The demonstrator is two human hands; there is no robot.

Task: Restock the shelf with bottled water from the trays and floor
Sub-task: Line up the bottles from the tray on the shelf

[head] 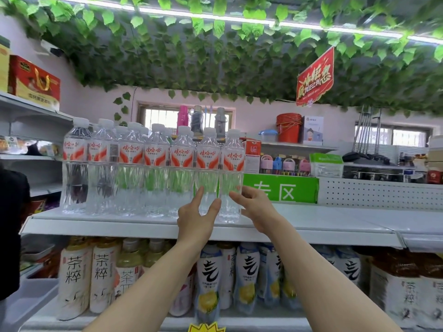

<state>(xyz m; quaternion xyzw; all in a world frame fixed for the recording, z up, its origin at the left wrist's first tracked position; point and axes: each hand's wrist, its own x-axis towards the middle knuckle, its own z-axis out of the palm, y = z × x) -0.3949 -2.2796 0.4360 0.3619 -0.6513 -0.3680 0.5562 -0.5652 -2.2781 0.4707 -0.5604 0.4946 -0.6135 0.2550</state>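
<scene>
Seven front water bottles [155,168] shelved, mostly left of our hands. Left hand [196,212], fingers straight, touches the next-to-end bottle [207,168]. Right hand [255,207] meets the end bottle [232,173], grip unclear. We judge the shelf [323,224] right of our hands still needs filling.
</scene>
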